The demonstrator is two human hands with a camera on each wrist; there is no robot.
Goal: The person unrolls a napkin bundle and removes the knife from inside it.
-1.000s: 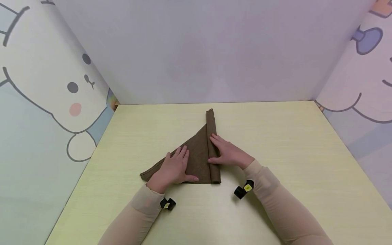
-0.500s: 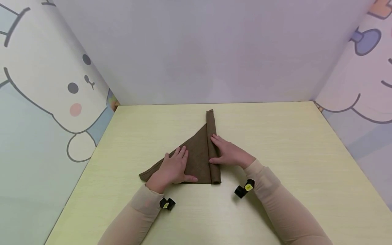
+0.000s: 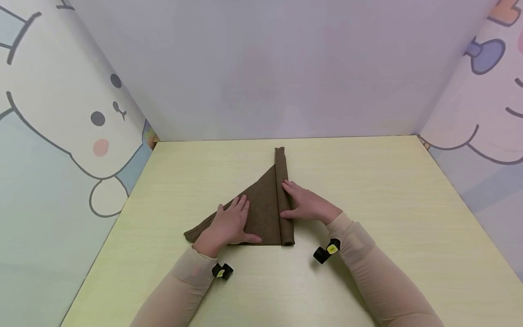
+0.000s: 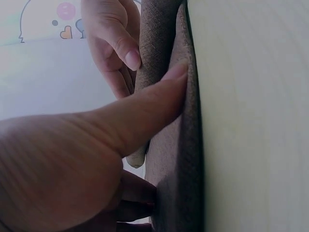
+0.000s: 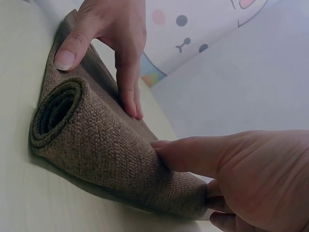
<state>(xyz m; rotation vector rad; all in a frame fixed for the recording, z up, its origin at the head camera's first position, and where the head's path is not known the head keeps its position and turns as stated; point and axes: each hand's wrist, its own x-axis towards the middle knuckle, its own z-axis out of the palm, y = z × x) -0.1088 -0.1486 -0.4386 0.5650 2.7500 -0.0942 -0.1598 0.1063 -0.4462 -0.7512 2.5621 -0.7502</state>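
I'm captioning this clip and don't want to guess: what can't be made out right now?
Head view: the part of the brown cloth under the left hand, which covers it.
Right wrist view: the far end of the cloth roll, hidden behind the right hand.
Head view: any print on the right-hand yellow label, too small to read.
Head view: the rest of the right-hand cartoon figure, cut off by the picture's edge.

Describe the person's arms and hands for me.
The left sleeve and right sleeve are plain beige and reach the wrists. The left hand and right hand are bare, with no gloves or rings visible. The left wrist camera and right wrist camera are small, black and blocky, each with a yellow label; no cables show.
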